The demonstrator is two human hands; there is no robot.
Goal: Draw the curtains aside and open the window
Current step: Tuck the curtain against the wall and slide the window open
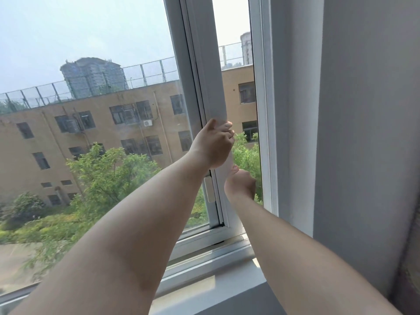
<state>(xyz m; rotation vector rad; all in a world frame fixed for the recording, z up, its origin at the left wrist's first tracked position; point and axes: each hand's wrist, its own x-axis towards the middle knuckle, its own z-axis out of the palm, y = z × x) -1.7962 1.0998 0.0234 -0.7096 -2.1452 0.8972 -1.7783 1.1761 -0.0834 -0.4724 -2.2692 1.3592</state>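
A white sliding window sash [205, 64] stands partly slid to the left, leaving a narrow open gap [246, 142] between it and the right frame [264, 133]. My left hand [214, 144] is wrapped around the sash's right edge at mid height. Just below it, my right hand [241, 184] grips the same edge, its fingers curled behind it. A white latch [209, 189] sits on the sash near my hands. The curtain [409, 258] shows only as a dark strip at the far right edge.
A grey wall [363, 110] flanks the window on the right. The white sill and bottom track [204, 264] run below my forearms. Outside are a tan building and green trees.
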